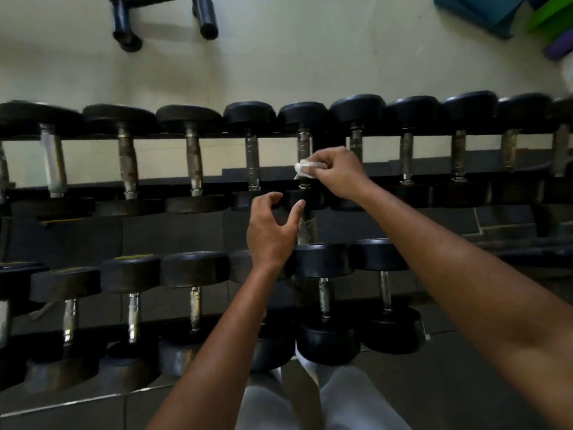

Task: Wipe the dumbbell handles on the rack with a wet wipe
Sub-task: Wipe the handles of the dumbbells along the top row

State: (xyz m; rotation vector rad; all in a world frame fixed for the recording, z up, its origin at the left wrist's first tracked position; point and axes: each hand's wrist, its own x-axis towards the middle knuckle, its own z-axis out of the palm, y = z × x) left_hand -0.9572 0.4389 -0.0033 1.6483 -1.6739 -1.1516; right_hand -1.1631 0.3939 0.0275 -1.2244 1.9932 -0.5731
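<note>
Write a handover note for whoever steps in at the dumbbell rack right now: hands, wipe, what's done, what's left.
Right hand: pinches the wet wipe against the handle of the fifth dumbbell from the left on the upper row.
Left hand: holds nothing, fingers curved, hovering by the near end of that same dumbbell.
Rack: two rows of dumbbells, upper and lower, all in place.
Done: cannot tell from this view which handles are already wiped.
Left: finish this handle, then the others on the upper row and the lower row as needed.
</note>
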